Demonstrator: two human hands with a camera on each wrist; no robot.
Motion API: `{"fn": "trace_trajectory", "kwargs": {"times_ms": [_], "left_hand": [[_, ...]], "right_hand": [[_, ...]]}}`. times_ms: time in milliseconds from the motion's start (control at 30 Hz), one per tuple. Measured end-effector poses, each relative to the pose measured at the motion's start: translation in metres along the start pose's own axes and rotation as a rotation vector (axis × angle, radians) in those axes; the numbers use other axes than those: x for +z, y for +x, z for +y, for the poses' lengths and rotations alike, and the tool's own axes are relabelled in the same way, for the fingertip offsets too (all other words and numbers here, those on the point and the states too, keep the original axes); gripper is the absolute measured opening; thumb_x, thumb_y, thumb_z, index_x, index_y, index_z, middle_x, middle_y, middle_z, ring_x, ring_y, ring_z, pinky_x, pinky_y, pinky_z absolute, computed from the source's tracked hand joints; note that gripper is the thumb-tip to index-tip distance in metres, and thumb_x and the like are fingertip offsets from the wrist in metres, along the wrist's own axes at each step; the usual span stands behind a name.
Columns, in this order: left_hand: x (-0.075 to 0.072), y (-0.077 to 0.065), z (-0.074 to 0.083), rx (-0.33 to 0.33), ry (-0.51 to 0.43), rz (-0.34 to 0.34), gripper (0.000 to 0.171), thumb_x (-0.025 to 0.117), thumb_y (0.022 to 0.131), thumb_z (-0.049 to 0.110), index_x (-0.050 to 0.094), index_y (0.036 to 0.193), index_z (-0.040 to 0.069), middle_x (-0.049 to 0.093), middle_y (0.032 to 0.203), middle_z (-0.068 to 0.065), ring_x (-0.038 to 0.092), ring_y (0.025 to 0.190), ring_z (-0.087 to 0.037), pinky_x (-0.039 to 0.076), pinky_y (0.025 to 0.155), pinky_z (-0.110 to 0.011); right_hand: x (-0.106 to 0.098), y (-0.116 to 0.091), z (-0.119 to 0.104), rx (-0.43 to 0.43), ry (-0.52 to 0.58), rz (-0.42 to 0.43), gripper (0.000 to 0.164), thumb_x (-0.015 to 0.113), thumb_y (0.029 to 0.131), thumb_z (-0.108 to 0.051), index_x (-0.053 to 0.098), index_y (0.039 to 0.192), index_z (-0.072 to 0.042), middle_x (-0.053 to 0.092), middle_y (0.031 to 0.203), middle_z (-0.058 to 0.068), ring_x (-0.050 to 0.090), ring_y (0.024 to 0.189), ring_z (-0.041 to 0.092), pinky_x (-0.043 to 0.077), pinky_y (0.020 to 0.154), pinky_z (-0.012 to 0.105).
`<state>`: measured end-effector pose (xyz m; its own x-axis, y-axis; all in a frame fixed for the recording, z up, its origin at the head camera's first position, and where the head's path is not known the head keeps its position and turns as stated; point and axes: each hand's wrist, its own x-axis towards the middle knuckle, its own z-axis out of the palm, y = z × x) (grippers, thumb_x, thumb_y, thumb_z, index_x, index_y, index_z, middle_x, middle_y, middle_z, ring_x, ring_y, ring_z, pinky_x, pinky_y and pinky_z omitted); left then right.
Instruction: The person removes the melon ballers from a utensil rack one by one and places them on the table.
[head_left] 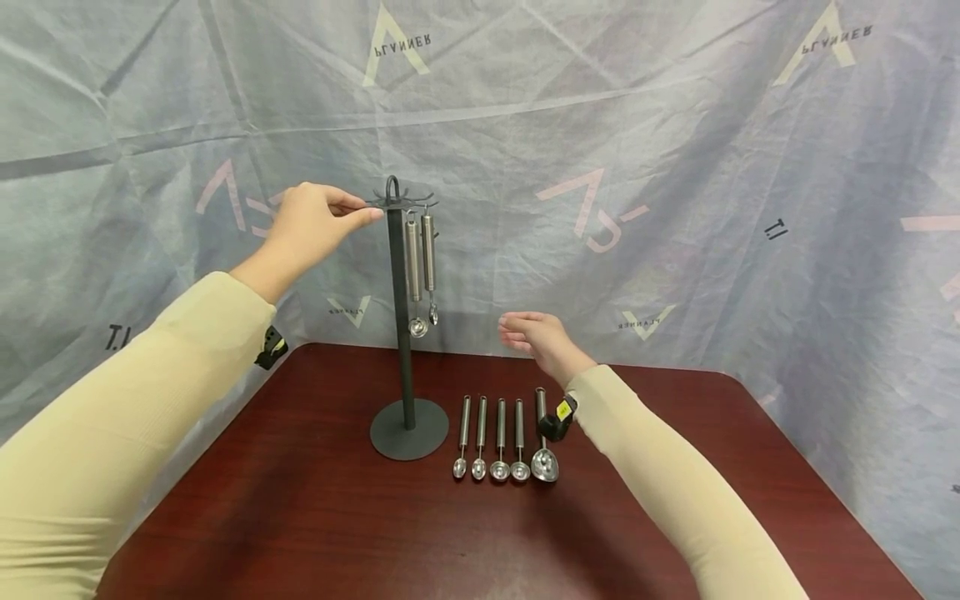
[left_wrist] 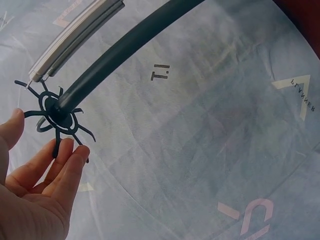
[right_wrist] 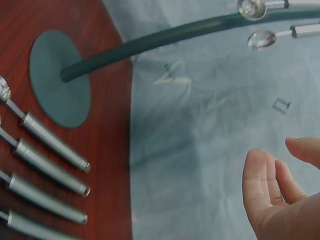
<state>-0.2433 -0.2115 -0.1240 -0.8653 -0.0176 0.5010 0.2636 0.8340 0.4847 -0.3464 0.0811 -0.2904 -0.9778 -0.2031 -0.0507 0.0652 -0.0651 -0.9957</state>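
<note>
A dark grey hanging utensil stand (head_left: 400, 317) with a round base rises from the table. My left hand (head_left: 311, 225) is at its top, holding the ring of hooks (left_wrist: 60, 117) between thumb and fingertips. Two steel-handled utensils with small bowls hang on the right side: a round-bowled scoop (head_left: 415, 267) and a narrower small scoop (head_left: 428, 258). My right hand (head_left: 543, 337) is raised in the air right of the stand, fingers loosely bent and thumb apart, with nothing in it. The right wrist view shows the hand (right_wrist: 280, 200) against the backdrop.
Several steel scoops (head_left: 500, 433) lie in a row right of the stand's base (head_left: 390, 442), handles pointing away. A larger scoop (head_left: 545, 465) ends the row, partly behind the right wrist camera. The dark red table (head_left: 337, 517) meets a grey printed cloth (head_left: 480, 167) behind.
</note>
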Motion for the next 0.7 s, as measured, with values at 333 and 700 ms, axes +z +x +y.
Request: {"fn": "trace_trajectory", "kwargs": {"times_ms": [333, 700], "left_hand": [[0.001, 0.001, -0.001, -0.006, 0.015, 0.01, 0.052, 0.062, 0.091, 0.051, 0.069, 0.12, 0.008, 0.069, 0.117, -0.015, 0.064, 0.108, -0.03, 0.05, 0.09, -0.045], [0.001, 0.002, 0.0, -0.009, 0.012, 0.018, 0.051, 0.063, 0.09, 0.05, 0.07, 0.119, 0.008, 0.07, 0.115, -0.015, 0.065, 0.107, -0.029, 0.05, 0.088, -0.044]], "right_hand": [[0.037, -0.001, -0.022, -0.05, 0.092, -0.077, 0.04, 0.063, 0.094, -0.006, 0.055, 0.132, 0.002, 0.056, 0.134, 0.024, 0.058, 0.122, 0.034, 0.051, 0.099, 0.034], [0.064, -0.003, -0.044, -0.154, 0.169, -0.128, 0.039, 0.058, 0.096, -0.003, 0.053, 0.135, 0.001, 0.058, 0.133, 0.023, 0.055, 0.125, 0.034, 0.049, 0.101, 0.033]]}}
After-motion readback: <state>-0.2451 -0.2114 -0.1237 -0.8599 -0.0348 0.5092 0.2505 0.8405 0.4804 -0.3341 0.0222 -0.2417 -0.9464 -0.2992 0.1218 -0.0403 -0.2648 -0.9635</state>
